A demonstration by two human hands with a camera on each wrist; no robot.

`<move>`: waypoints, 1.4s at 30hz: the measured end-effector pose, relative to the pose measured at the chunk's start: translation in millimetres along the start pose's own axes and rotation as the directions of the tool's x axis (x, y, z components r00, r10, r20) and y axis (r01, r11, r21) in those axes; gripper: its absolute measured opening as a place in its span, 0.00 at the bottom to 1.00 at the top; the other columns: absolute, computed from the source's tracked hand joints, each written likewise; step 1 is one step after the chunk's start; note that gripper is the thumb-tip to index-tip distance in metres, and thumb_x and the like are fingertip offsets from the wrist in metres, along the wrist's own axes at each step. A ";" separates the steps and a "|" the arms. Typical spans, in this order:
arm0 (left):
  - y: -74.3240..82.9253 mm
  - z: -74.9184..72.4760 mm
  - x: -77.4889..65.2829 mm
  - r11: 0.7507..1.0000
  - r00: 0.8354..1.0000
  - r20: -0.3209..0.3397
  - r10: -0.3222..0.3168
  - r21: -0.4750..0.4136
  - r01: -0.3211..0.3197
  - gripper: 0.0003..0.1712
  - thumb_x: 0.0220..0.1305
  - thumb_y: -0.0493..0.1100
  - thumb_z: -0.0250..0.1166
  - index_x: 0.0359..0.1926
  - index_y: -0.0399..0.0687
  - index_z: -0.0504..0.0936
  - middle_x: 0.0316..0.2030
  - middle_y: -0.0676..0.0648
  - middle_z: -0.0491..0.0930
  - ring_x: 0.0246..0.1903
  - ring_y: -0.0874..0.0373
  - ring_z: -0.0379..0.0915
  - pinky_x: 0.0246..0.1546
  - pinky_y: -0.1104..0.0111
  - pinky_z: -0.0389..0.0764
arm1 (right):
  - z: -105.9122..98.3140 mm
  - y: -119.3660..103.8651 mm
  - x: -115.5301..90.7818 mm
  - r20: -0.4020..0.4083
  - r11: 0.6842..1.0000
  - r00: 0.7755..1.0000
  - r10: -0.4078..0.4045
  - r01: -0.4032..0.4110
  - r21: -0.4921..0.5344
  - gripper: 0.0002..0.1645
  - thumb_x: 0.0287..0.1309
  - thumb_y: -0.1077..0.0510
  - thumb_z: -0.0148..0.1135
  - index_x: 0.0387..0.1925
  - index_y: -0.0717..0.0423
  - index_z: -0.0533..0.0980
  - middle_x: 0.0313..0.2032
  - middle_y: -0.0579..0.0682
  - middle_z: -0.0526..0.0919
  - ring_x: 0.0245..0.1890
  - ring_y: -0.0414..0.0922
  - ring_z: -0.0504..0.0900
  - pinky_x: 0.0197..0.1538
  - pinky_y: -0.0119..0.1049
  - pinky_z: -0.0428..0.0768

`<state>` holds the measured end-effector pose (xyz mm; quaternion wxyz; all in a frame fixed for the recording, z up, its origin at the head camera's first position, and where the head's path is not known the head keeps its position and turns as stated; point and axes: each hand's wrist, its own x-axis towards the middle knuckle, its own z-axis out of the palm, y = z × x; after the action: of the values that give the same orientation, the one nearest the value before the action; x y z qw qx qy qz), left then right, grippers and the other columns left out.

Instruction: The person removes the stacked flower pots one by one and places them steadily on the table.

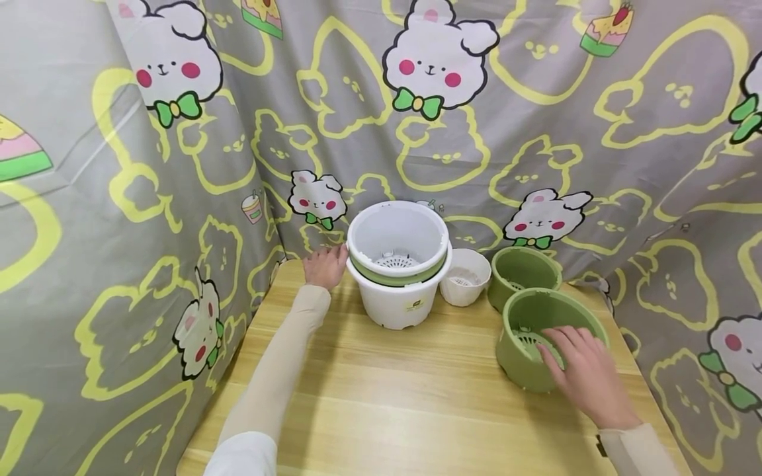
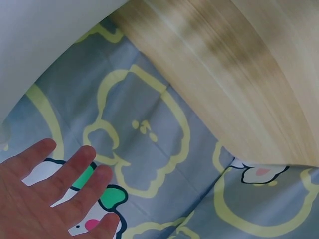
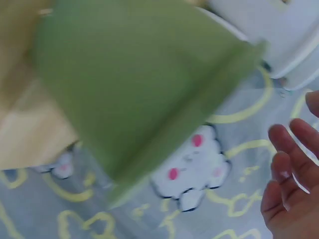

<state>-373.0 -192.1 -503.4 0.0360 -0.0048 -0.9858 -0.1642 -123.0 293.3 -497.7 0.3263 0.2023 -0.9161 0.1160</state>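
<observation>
White plastic outer pot point(image 1: 389, 307), upright on the wooden table point(image 1: 381, 403), holds the nested portion of the set: a green pot point(image 1: 381, 277), visible only as a band below the uppermost rim, and within it a white inner pot point(image 1: 399, 231) with a slotted base. Three further vessels stand outside this stack, to its right: a small white pot with a scalloped rim point(image 1: 466, 291), just beside the outer pot; a rear green pot point(image 1: 520, 264), close against the patterned curtain point(image 1: 440, 152); and a front green pot point(image 1: 524, 370), nearer to me. I judge the nesting to be about half done, with three pots gathered in one stack and three left separate.

My left hand point(image 1: 325, 266) lies beside the stack's left rim, fingers extended and grasping nothing; whether a fingertip touches the rim I cannot tell. My right hand point(image 1: 586, 370) is at the near right side of the front green pot, fingers loosely bent and holding nothing; the right wrist view shows them apart from a blurred green wall. No grip is therefore established on any of the separate pots.
</observation>
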 end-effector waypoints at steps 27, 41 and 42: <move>-1.2 -0.2 -3.0 1.000 1.000 0.004 0.004 0.001 -0.004 0.44 0.78 0.69 0.20 0.75 0.58 0.70 0.70 0.38 0.74 0.68 0.33 0.69 0.68 0.33 0.64 | 93.3 -112.5 168.9 0.192 0.977 0.967 -0.165 0.134 0.165 0.33 0.64 0.57 0.71 0.68 0.58 0.72 0.61 0.56 0.78 0.40 0.55 0.87 0.38 0.50 0.85; -2.8 -3.0 -1.6 0.998 0.999 -0.027 0.037 0.048 -0.035 0.42 0.79 0.67 0.24 0.74 0.58 0.72 0.68 0.36 0.75 0.67 0.34 0.70 0.67 0.35 0.66 | 127.1 -109.2 182.6 0.144 0.953 0.979 -0.142 0.096 0.287 0.19 0.64 0.68 0.67 0.56 0.61 0.78 0.51 0.55 0.81 0.48 0.55 0.82 0.53 0.49 0.84; -4.2 -3.2 -1.7 0.998 0.999 -0.035 0.038 0.053 -0.036 0.42 0.79 0.68 0.23 0.73 0.57 0.73 0.67 0.36 0.75 0.67 0.34 0.70 0.67 0.35 0.66 | 128.7 -109.3 182.8 0.139 0.950 0.980 -0.144 0.098 0.295 0.19 0.64 0.68 0.67 0.56 0.61 0.78 0.51 0.55 0.81 0.48 0.55 0.82 0.53 0.48 0.84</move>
<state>-371.2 -197.1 -501.8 0.0568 -0.0190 -0.9886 -0.1379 -274.0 97.6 -468.9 0.2260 0.3119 -0.8984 0.2108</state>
